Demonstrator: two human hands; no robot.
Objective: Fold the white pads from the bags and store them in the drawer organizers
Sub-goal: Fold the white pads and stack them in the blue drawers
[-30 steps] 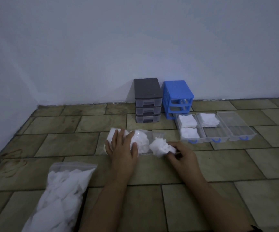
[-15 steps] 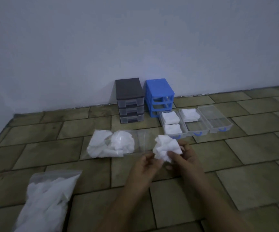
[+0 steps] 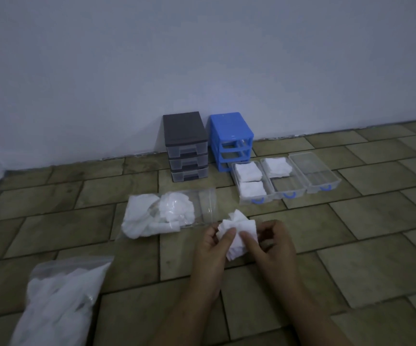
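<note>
A floor (image 3: pixel 351 221) of dull olive-brown rectangular tiles fills the lower half of the frame and meets a plain pale wall (image 3: pixel 152 58) that takes up the whole upper half; the light is dim. Against the wall, just above the centre of the frame, a dark grey organizer (image 3: pixel 185 146) with 3 clear drawers stands just beside a blue organizer (image 3: pixel 231 138) whose 3 slots are open. In front of the blue one, right of centre, 3 clear drawers with blue handles lie side by side on the floor: the left drawer (image 3: pixel 251 182) holds 2 folded white pads, the middle drawer (image 3: pixel 280 176) holds 1 at its far end, and the right drawer (image 3: pixel 314 173) shows only its clear bottom. Left of centre a clear zip bag (image 3: pixel 169 214) lies flat with crumpled white pads in it, its mouth toward the right. At the lower left corner a second clear bag (image 3: pixel 59 303) is stuffed with more white pads. Below the centre, the left hand (image 3: pixel 213 248) and the right hand (image 3: pixel 270 243) both pinch 1 crumpled white pad (image 3: pixel 238 233), held between them above the floor.
</note>
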